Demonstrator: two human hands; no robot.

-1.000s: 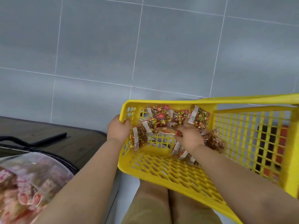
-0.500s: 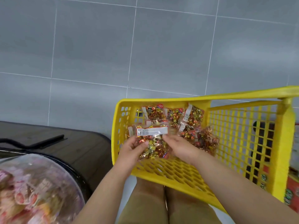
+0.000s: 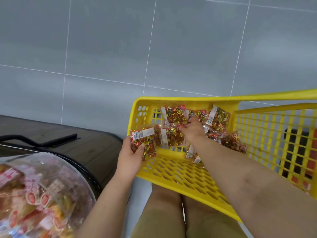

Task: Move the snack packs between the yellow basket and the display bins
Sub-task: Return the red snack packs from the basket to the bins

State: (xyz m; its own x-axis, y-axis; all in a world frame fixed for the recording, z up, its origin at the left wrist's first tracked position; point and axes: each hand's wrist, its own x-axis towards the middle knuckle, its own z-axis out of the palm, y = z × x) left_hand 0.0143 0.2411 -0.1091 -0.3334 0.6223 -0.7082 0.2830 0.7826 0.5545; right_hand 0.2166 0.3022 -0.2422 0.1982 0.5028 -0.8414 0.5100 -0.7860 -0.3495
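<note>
Head view: my left hand [image 3: 129, 159] grips a candy pack [image 3: 143, 143] over the yellow basket [image 3: 171, 99] corner; right hand [image 3: 193, 130] lies on packs [image 3: 173, 115] inside, grip indeterminate; judged light, crinkly, slippery; pinch sealed edges.

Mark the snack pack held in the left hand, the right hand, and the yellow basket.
snack pack [image 3: 147, 140]: head view, candy-filled middle below its white label.
right hand [image 3: 193, 130]: head view, back of the hand.
yellow basket [image 3: 188, 99]: head view, far rim.

L hand [image 3: 130, 157] & R hand [image 3: 193, 132] bare, forearms [image 3: 240, 177] bare behind each grip to frame edge, plain tan trousers [image 3: 164, 219] below the grips, 2 legs [image 3: 211, 225] visible, smooth fabric
</note>
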